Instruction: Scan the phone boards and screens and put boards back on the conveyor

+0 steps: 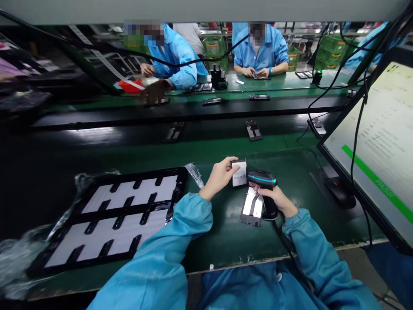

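Between the thumb and fingers of my left hand (222, 172) is a phone battery (239, 175) with a white printed label, tilted up above the green table. My right hand (274, 196) is closed around the handle of a black barcode scanner (262, 177), whose cyan light strip glows. The scanner's head is close beside the battery's right edge. Below it an opened phone frame (251, 206) lies on the table, its upper end partly hidden by the scanner and my right fingers.
A black battery tray (106, 211) with white slots lies left, with crumpled plastic film (19, 258) around it. At right stand a monitor (377, 163) showing PASS and a mouse (340, 191). Phone frames (253, 130) lie beyond; co-workers (260, 49) sit opposite. Cables hang overhead.
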Action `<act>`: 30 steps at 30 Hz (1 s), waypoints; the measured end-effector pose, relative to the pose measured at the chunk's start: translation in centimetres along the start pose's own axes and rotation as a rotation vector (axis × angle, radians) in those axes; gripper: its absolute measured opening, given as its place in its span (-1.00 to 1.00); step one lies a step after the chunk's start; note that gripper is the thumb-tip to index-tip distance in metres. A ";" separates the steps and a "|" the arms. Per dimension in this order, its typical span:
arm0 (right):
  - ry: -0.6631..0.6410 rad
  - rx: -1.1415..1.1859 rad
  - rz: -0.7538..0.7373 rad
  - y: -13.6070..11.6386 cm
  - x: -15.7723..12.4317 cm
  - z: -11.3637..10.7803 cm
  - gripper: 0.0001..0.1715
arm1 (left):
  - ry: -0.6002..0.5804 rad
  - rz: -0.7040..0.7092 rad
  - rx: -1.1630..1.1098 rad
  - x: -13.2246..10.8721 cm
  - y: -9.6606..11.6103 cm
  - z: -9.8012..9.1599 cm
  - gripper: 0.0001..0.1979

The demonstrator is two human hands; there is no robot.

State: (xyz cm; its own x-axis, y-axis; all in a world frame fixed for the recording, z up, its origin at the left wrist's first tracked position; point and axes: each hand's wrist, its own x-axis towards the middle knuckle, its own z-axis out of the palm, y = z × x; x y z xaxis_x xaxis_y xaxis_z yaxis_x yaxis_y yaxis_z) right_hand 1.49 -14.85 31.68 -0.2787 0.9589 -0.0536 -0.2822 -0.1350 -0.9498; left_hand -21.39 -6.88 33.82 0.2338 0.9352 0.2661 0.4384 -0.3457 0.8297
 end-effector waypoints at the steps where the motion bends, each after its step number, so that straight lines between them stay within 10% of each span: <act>1: 0.041 0.051 -0.006 -0.1 0.2 -0.3 -0.69 | -0.081 -0.026 -0.086 -0.8 -0.1 0.4 -0.60; 5: 0.140 0.170 0.016 -0.4 1.0 -1.4 -0.63 | -0.325 -0.031 -0.264 -4.4 0.0 3.5 -0.63; 13: 0.170 0.202 0.064 -1.1 0.6 -0.7 -0.58 | -0.246 0.225 0.090 -7.9 0.0 5.0 -0.59; 17: 0.249 0.213 -0.010 -1.8 -4.5 -0.2 -0.56 | -0.118 0.030 0.139 -13.0 0.2 6.5 -0.19; 21: 0.425 0.096 0.093 -0.9 -9.6 0.7 -0.48 | -0.051 -0.201 -0.092 -16.8 1.8 9.6 -0.21; 25: 0.456 0.191 0.094 0.0 -9.6 1.0 -0.43 | -0.019 -0.295 -0.258 -13.5 2.7 10.7 -0.31; 30: 0.555 0.339 -0.040 -1.1 -7.8 -1.4 -0.51 | -0.068 -0.142 -0.276 0.7 2.8 12.8 -0.26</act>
State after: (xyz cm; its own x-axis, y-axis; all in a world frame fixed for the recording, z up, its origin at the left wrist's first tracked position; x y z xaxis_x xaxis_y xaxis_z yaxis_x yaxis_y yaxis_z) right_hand 5.24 -21.79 32.74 0.2280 0.9389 -0.2578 -0.5817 -0.0809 -0.8094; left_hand -8.93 -8.22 30.03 0.2492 0.9619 0.1126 0.2204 -0.1695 0.9606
